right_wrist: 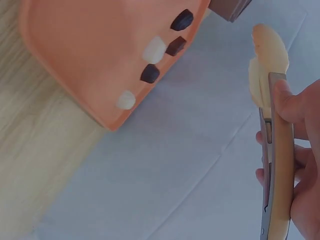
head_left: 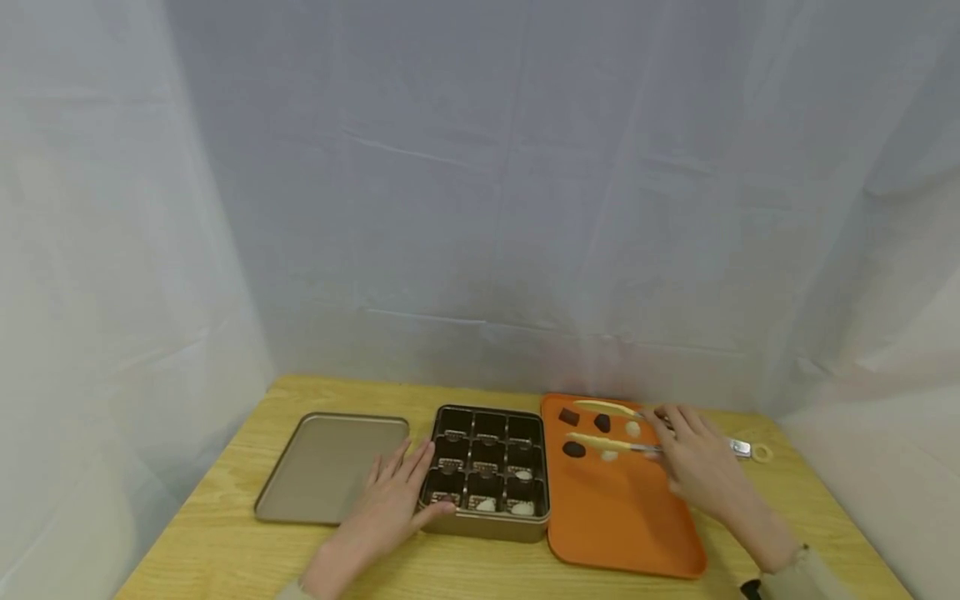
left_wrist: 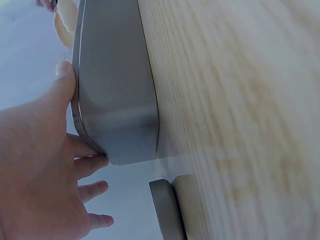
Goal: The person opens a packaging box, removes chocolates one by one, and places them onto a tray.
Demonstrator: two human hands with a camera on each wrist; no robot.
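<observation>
Tongs (head_left: 611, 443) at lower right over the tray (head_left: 622, 525) look light, stiff and slick, so your right hand (head_left: 693, 462) pinching them mid-arm suits; left hand (head_left: 397, 496), fingers spread, rests flat against the tin (head_left: 483, 525).

Right hand (right_wrist: 300, 165) grips tongs (right_wrist: 274, 150); orange tray (right_wrist: 90, 55) holds 5 chocolates.

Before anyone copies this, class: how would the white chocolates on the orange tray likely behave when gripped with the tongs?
The white chocolates look small, smooth and rounded, so they may slip or skid on the orange tray. They are probably light and somewhat fragile; a hard squeeze from the tongs in the right hand could mark them. Their low domed shape seems unlikely to tip.
</observation>
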